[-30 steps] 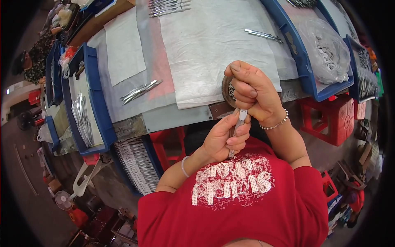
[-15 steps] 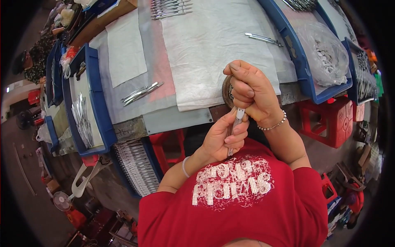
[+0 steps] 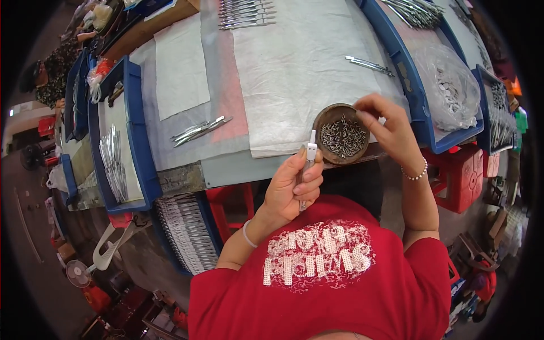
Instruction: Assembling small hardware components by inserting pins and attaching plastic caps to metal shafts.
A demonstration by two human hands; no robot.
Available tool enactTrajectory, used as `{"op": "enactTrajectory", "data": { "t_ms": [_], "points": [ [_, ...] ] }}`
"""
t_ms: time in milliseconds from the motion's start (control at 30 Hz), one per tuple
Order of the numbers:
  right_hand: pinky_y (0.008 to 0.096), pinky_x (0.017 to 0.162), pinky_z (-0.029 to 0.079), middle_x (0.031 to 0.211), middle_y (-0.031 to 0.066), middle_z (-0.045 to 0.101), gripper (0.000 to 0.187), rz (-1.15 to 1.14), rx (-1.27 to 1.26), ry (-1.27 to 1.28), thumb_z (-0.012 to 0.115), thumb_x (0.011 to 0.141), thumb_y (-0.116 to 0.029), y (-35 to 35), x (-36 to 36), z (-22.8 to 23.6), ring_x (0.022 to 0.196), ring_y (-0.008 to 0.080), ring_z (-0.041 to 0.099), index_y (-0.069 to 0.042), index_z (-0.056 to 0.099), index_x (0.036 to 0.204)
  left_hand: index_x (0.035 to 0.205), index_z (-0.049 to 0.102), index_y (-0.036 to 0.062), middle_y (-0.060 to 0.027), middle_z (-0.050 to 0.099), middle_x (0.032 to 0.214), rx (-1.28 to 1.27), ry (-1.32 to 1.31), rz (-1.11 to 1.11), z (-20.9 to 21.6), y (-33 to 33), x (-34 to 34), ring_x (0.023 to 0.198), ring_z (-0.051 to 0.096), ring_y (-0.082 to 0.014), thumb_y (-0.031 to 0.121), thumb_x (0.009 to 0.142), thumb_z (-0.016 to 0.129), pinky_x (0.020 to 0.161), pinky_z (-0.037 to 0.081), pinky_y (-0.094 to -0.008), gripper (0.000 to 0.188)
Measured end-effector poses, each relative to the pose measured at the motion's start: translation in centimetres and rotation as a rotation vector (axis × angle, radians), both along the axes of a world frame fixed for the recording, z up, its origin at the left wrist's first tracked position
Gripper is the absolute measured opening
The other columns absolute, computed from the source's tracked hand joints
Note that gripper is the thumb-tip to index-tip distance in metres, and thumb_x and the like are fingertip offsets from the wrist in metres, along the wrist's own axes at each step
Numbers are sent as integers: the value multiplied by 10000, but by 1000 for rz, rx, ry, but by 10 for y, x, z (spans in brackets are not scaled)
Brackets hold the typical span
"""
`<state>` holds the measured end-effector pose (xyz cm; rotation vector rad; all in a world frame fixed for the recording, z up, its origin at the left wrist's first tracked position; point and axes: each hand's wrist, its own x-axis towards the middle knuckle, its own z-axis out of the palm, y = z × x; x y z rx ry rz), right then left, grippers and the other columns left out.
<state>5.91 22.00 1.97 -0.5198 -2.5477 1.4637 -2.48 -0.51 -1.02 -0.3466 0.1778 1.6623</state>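
My left hand is closed around a slim silver metal tool, held upright with its narrow tip pointing away from me and small dark dots below the tip. Just beyond it, at the table's front edge, sits a round brown bowl full of small metal pins. My right hand is at the bowl's right rim, its thumb and forefinger bent toward each other in a pinch. Whatever lies between those fingertips is too small to make out.
Several silver tools lie in a row on the white cloth. More lie in a small pile at left and a pair at right. Blue trays flank the cloth; the right one holds a plastic bag of small parts. Red stools stand below.
My right hand has moved away from the tool to the right, over the bowl's rim. The left hand has shifted slightly left with the tool, and the bowl has come into full view.
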Motion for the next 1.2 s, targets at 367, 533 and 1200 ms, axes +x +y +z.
{"op": "enactTrajectory", "data": {
  "t_ms": [367, 533, 1200],
  "points": [
    [399, 648, 432, 781, 125, 519, 118, 27, 595, -76, 604, 752, -82, -19, -11, -24, 758, 321, 535, -22, 523, 814, 1030, 497, 47, 29, 416, 678, -37, 167, -21, 11, 1, 2, 435, 286, -18, 335, 967, 418, 374, 237, -167, 306],
    [404, 629, 453, 738, 139, 523, 111, 38, 732, -124, 590, 701, -48, -22, -18, -28, 742, 329, 549, -10, 492, 736, 1034, 500, 52, 29, 424, 682, -41, 207, -15, 10, -1, 3, 435, 291, -20, 338, 961, 432, 378, 239, -171, 303],
    [252, 530, 428, 685, 78, 545, 90, 157, -286, -48, 593, 793, -48, -57, -16, 34, 578, 104, 526, 27, 545, 803, 920, 468, 87, 12, 441, 664, -169, 347, 13, 15, 10, 5, 434, 320, -35, 294, 965, 443, 382, 253, -171, 213]
  ]
}}
